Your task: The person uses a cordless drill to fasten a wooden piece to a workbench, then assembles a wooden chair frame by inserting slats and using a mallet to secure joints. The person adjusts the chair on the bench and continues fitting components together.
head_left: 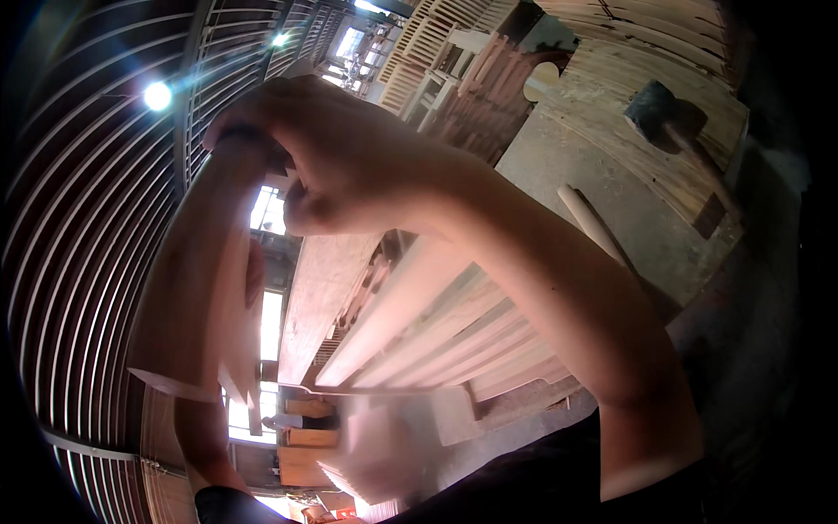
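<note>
The piece of wood (pixel 188 288) was up in the air on the left side of the view. It was long and thick, and it leaned, with its top end by the right hand (pixel 310 140) and its other end down toward the bottom left. The right hand was closed on the top end — its fingers were bent over the wood, and its thumb was tucked in on the near side. The left hand (pixel 254 275) was mostly hidden behind the same wood. Only a bit of it showed past the edge, so I cannot tell how tight its hold was. Parts of the wood and the hands looked blurry.

Under the right arm there were long, pale boards (pixel 428 327), side by side in a slanted row. On the right stood a gray bench (pixel 559 162). A round wooden stick (pixel 594 218) lay on it, near the right arm. Some flat planks (pixel 611 92) were on the bench too, and a mallet (pixel 653 113) with a black head and a wooden handle lay on them. Far back, more wood (pixel 480 96) was piled up. A bright lamp (pixel 157 96) shone under the striped roof (pixel 92 253) — up at the left.
</note>
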Tool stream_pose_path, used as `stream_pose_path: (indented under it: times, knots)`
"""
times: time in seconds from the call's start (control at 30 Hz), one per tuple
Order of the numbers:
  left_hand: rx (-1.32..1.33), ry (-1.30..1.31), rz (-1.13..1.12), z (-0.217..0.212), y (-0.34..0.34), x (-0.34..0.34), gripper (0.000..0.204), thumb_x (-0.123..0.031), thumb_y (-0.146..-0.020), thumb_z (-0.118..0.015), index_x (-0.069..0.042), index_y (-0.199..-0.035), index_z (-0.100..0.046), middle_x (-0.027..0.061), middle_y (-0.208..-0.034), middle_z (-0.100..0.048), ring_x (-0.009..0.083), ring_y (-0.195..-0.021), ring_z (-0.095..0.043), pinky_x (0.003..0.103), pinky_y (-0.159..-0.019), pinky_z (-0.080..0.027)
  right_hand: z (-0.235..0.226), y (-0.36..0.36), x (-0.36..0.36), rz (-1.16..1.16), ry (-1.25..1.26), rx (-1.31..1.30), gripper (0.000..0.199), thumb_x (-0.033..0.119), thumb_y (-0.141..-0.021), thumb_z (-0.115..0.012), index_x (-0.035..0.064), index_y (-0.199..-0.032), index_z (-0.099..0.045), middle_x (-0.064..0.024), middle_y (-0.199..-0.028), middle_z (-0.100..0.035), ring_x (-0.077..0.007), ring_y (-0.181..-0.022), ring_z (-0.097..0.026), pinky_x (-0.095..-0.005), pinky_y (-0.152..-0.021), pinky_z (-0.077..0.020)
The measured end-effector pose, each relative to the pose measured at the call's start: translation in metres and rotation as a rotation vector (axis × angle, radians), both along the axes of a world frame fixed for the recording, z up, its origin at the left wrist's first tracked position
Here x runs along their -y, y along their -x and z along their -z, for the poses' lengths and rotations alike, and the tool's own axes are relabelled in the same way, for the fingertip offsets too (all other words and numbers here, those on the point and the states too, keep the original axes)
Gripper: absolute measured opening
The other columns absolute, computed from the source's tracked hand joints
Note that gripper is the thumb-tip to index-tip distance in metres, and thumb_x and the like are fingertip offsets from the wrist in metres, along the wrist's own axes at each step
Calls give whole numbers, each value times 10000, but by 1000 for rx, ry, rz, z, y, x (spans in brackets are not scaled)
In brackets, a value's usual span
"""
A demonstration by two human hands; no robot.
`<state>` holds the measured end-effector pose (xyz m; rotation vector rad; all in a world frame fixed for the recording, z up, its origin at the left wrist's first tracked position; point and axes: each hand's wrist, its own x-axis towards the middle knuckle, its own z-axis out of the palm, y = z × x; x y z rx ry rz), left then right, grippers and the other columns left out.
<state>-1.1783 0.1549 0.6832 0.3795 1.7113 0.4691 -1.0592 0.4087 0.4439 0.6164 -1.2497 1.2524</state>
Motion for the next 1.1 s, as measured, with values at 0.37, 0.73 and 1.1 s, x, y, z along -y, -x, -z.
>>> stream_pose_path:
  times: [0.37,0.73,1.1]
  knots:
    - [-470,-114,-110,32,-16,-3,797,-640,-679,-834,17,-1047,-574,153,-825,-642,271,-740,-655,397,-684,-546,6,3,-13,82,-42,21,689,-16,-729,-715,101,-1388,-552,-175,-1361,-552,-334,-1349,-479,-428,-1087,-515]
    - [-637,-189,-204,45,-19,6,727,-636,-717,-792,10,-984,-591,127,-779,-637,253,-654,-629,381,-624,-532,5,2,-12,87,-18,36,661,51,-702,-797,152,-1322,-590,-96,-1315,-610,-317,-1310,-524,-425,-1113,-470]
    - [-1297,-345,-95,87,-43,4,555,-544,-904,-584,11,-910,-593,73,-752,-568,196,-711,-567,359,-671,-486,2,6,-15,74,-110,11,698,104,-697,-811,99,-1351,-565,-136,-1390,-550,-342,-1350,-458,-475,-1192,-354]
